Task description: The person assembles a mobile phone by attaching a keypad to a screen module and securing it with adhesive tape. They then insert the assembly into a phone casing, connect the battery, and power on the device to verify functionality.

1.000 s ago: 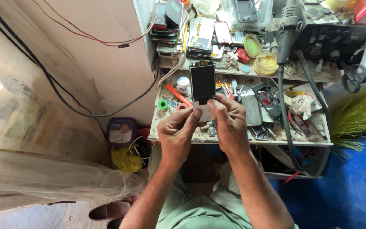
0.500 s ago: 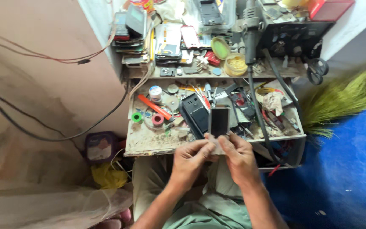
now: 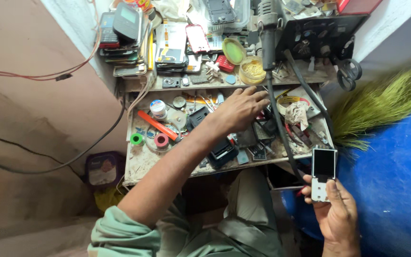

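right hand [image 3: 336, 214]: clamped on small phone [image 3: 323, 173] | left hand [image 3: 239, 109]: spread open over cluttered tabletop [image 3: 141, 159] | advice: keep phone level, reach slowly

Glossy glass phone panel [image 3: 323, 174]; dusty wooden workbench [image 3: 143, 159].

The person wears a loose, pale green shirt [image 3: 134, 235]. Its sleeve is pushed up and bunched in soft folds around the left elbow, so the forearm is bare down to the left hand [image 3: 241, 108]. The same green cloth, creased and a little rumpled, covers the lap and legs [image 3: 248, 214]. The right hand [image 3: 336, 216] and its wrist are bare too. No rings, watch or gloves show on either hand.
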